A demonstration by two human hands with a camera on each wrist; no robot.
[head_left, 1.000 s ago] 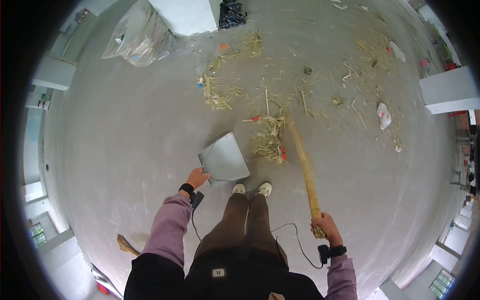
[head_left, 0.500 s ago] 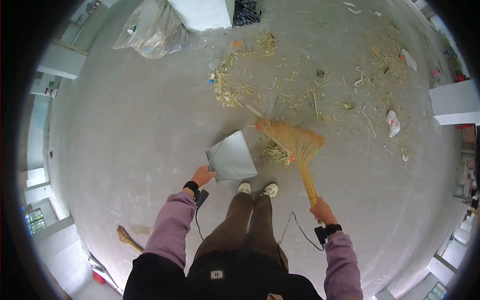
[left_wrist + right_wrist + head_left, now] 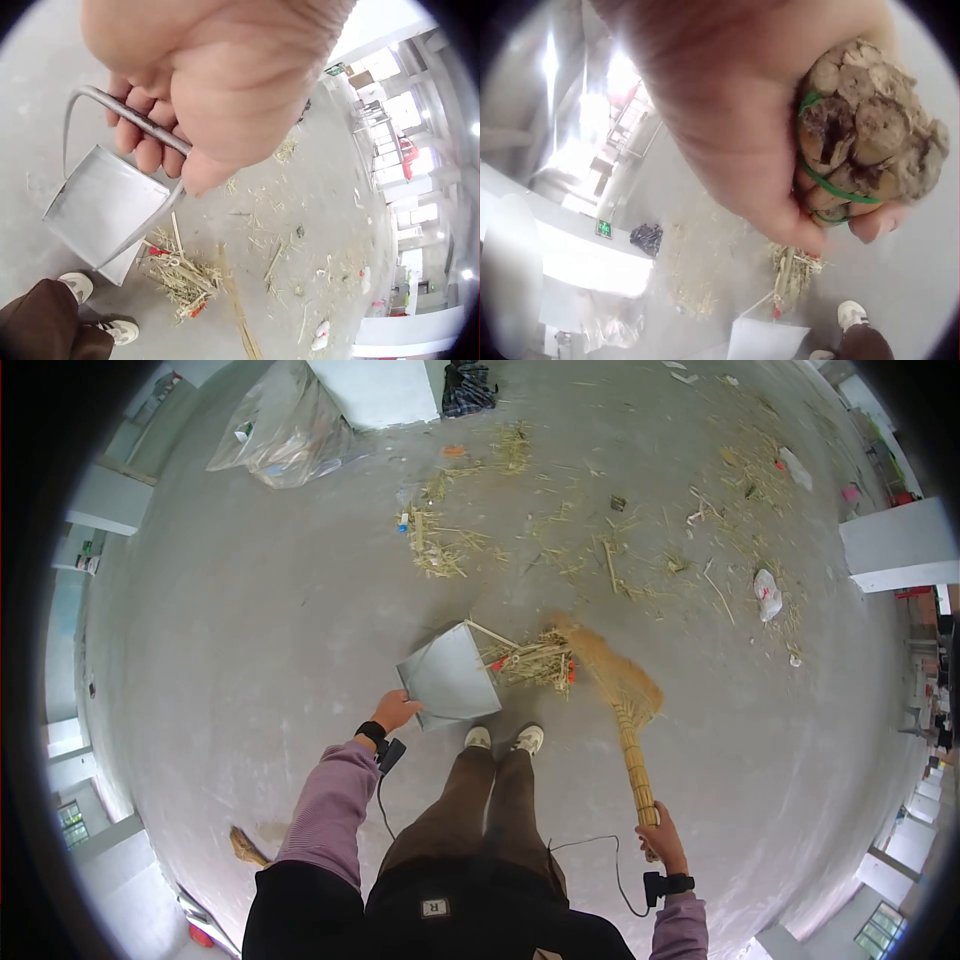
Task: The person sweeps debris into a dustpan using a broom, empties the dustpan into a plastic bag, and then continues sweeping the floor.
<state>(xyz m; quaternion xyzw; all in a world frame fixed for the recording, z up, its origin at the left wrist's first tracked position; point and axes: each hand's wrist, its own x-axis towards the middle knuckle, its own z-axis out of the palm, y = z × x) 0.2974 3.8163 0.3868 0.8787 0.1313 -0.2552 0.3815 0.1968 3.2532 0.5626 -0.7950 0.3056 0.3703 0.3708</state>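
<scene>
My left hand [image 3: 397,710] grips the wire handle [image 3: 135,116] of a grey metal dustpan [image 3: 450,678], fingers curled round the loop in the left wrist view. The pan sits low in front of my left foot, its mouth facing right. At that mouth lies a heap of straw [image 3: 540,665] with red scraps in it; one long stalk reaches the pan's far corner. My right hand [image 3: 663,838] holds a straw broom [image 3: 633,755] near the handle's end. Its fanned, blurred bristles [image 3: 610,660] stand against the heap's right side. Green ties [image 3: 832,187] bind the handle's butt.
More straw litter [image 3: 440,545] is scattered ahead and to the right, with a white plastic bag [image 3: 767,593] among it. A large clear sack [image 3: 290,435] and a dark bag [image 3: 467,388] stand by a white pillar [image 3: 375,390]. Another brush-like bundle [image 3: 245,847] lies behind on the left.
The broom has swung over and past the heap, then down to its right side. The heap has shifted left, up to the dustpan's mouth. My left hand and the dustpan have hardly moved.
</scene>
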